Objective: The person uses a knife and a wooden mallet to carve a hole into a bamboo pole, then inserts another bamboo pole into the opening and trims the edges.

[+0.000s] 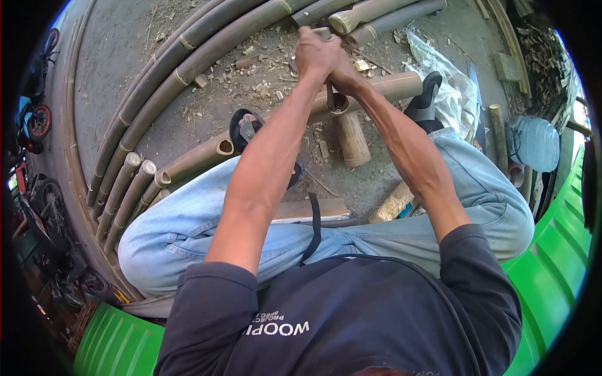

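Note:
My left hand [315, 55] and my right hand [345, 67] are closed together, one against the other, around a tool whose rounded handle end [322, 32] shows above the fingers. Below them, a dark metal part [330, 95] reaches down to a hole in a long bamboo pole [392, 86]. The pole lies crosswise on the ground, between my sandalled feet. A short bamboo piece [353, 139] lies just below the hole. The fingers partly hide the tool, so its exact shape cannot be made out.
Long curved bamboo poles [207, 55] run along the left and top. Wood chips [262, 91] litter the ground. Right of my foot are a crumpled plastic sheet [448, 84] and a large clear bottle [533, 144]. A cut bamboo pole [194, 161] lies near my left knee.

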The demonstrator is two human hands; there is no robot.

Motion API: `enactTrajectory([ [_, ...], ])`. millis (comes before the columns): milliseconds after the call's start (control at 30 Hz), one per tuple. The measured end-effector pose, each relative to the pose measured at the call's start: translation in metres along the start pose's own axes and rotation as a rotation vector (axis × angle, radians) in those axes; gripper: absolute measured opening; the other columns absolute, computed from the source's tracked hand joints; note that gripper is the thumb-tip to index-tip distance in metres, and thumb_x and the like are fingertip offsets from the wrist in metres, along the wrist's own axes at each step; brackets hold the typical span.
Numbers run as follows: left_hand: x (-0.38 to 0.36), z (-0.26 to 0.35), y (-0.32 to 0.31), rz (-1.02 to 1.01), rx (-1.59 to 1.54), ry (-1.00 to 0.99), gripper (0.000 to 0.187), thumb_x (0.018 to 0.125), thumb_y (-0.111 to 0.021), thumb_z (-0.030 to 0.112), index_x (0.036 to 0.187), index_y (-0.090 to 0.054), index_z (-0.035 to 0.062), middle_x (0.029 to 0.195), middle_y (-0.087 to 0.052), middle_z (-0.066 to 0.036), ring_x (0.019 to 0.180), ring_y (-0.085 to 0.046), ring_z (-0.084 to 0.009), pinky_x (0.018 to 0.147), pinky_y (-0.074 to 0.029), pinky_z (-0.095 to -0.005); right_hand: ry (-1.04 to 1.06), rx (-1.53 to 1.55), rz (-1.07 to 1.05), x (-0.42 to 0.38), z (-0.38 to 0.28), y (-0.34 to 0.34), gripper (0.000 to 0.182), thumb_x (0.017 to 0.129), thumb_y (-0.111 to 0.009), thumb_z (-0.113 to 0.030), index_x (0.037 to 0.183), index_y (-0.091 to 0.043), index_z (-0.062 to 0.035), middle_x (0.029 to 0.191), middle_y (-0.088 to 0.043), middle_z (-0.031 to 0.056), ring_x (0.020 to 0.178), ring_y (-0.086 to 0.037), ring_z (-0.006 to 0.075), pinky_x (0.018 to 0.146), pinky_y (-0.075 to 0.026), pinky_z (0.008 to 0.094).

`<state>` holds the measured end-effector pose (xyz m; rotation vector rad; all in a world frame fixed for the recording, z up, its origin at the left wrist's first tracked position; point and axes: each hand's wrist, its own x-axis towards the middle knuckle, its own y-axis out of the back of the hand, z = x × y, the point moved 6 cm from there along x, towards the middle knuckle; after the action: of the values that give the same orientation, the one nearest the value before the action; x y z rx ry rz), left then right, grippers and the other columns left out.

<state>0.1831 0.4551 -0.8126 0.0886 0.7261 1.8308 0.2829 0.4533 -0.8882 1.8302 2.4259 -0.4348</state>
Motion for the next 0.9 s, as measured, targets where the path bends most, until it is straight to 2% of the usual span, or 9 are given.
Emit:
enactTrajectory([
  [167, -0.037, -0.088, 0.039, 0.580, -0.383, 0.100, 0.033, 0.084, -0.073, 0.021, 0.099, -0.060, -0.0040, 0.088, -0.071, -0.015, 0.076, -0.069, -0.0262, 0.076, -0.057, -0.0390, 0.007, -0.611, -0.524, -0.010, 0.010, -0.061, 0.009, 0.079, -0.073, -0.007, 0.079, -0.071, 0.0025, 0.070, -0.068, 0.0083, 0.063, -0.063, 0.0153, 0.051, -0.048, 0.0358],
  [300, -0.050, -0.139, 0.039, 0.688, -0.439, 0.212, 0.030, 0.085, -0.072, 0.021, 0.098, -0.059, -0.0029, 0.086, -0.069, -0.012, 0.075, -0.066, -0.0222, 0.074, -0.055, -0.0370, -0.014, -0.911, -0.746, -0.012, 0.045, -0.081, 0.019, 0.079, -0.073, -0.009, 0.090, -0.070, 0.0062, 0.078, -0.072, 0.0108, 0.072, -0.063, 0.0158, 0.066, -0.054, 0.0371],
  [400, -0.039, -0.136, 0.040, 0.563, -0.488, 0.045, 0.036, 0.091, -0.075, 0.028, 0.099, -0.059, -0.0033, 0.084, -0.068, -0.011, 0.074, -0.066, -0.0210, 0.073, -0.054, -0.0352, -0.070, -0.749, -0.643, -0.016, 0.033, -0.073, 0.019, 0.076, -0.078, -0.013, 0.074, -0.070, 0.0041, 0.070, -0.070, 0.0140, 0.061, -0.064, 0.0188, 0.054, -0.050, 0.0386],
  [467, -0.028, -0.103, 0.048, 0.308, -0.407, -0.164, 0.048, 0.096, -0.074, 0.043, 0.101, -0.061, -0.0028, 0.083, -0.068, -0.011, 0.076, -0.068, -0.0210, 0.072, -0.054, -0.0342, -0.010, -0.555, -0.280, -0.014, -0.016, -0.050, 0.023, 0.079, -0.080, -0.017, 0.080, -0.070, 0.0042, 0.070, -0.069, 0.0117, 0.058, -0.064, 0.0172, 0.051, -0.050, 0.0355],
  [600, 0.004, -0.060, 0.089, 0.053, -0.401, -0.117, 0.060, 0.098, -0.067, 0.057, 0.106, -0.065, -0.0030, 0.088, -0.071, -0.015, 0.084, -0.070, -0.0221, 0.076, -0.055, -0.0355, -0.099, -0.203, -0.018, -0.020, -0.085, 0.008, 0.024, 0.085, -0.080, -0.018, 0.093, -0.070, 0.0018, 0.074, -0.070, 0.0093, 0.065, -0.068, 0.0131, 0.059, -0.060, 0.0306],
  [633, 0.030, -0.053, 0.092, -0.108, -0.025, -0.212, 0.061, 0.098, -0.067, 0.057, 0.110, -0.064, -0.0025, 0.098, -0.072, -0.020, 0.095, -0.071, -0.0295, 0.083, -0.055, -0.0408, -0.069, -0.131, -0.008, -0.020, -0.099, 0.020, 0.032, 0.087, -0.083, -0.025, 0.097, -0.071, 0.0024, 0.079, -0.071, 0.0084, 0.070, -0.069, 0.0127, 0.062, -0.060, 0.0296],
  [667, 0.045, -0.050, 0.095, -0.264, 0.353, -0.301, 0.062, 0.097, -0.066, 0.058, 0.114, -0.063, -0.0020, 0.108, -0.073, -0.025, 0.106, -0.071, -0.0369, 0.090, -0.055, -0.0461, -0.042, -0.454, 0.055, -0.032, -0.135, 0.027, 0.035, 0.089, -0.083, -0.029, 0.101, -0.073, 0.0022, 0.081, -0.071, 0.0080, 0.072, -0.069, 0.0126, 0.065, -0.060, 0.0287],
  [800, 0.045, -0.037, 0.150, -0.714, 1.088, -0.576, 0.051, 0.091, -0.074, 0.039, 0.118, -0.065, -0.0035, 0.111, -0.072, -0.028, 0.111, -0.069, -0.0435, 0.094, -0.054, -0.0509, 0.038, -0.996, 0.230, -0.054, -0.186, 0.059, 0.056, 0.090, -0.083, -0.043, 0.123, -0.071, 0.0007, 0.088, -0.071, 0.0063, 0.082, -0.070, 0.0144, 0.073, -0.061, 0.0305],
  [900, 0.019, -0.028, 0.210, -0.830, 1.177, -0.581, 0.057, 0.084, -0.079, 0.030, 0.126, -0.062, -0.0035, 0.116, -0.071, -0.028, 0.113, -0.068, -0.0433, 0.096, -0.054, -0.0498, 0.009, -0.442, 0.067, -0.086, -0.185, 0.059, 0.078, 0.089, -0.082, -0.052, 0.142, -0.058, 0.0002, 0.093, -0.069, 0.0081, 0.087, -0.072, 0.0185, 0.078, -0.061, 0.0360],
])
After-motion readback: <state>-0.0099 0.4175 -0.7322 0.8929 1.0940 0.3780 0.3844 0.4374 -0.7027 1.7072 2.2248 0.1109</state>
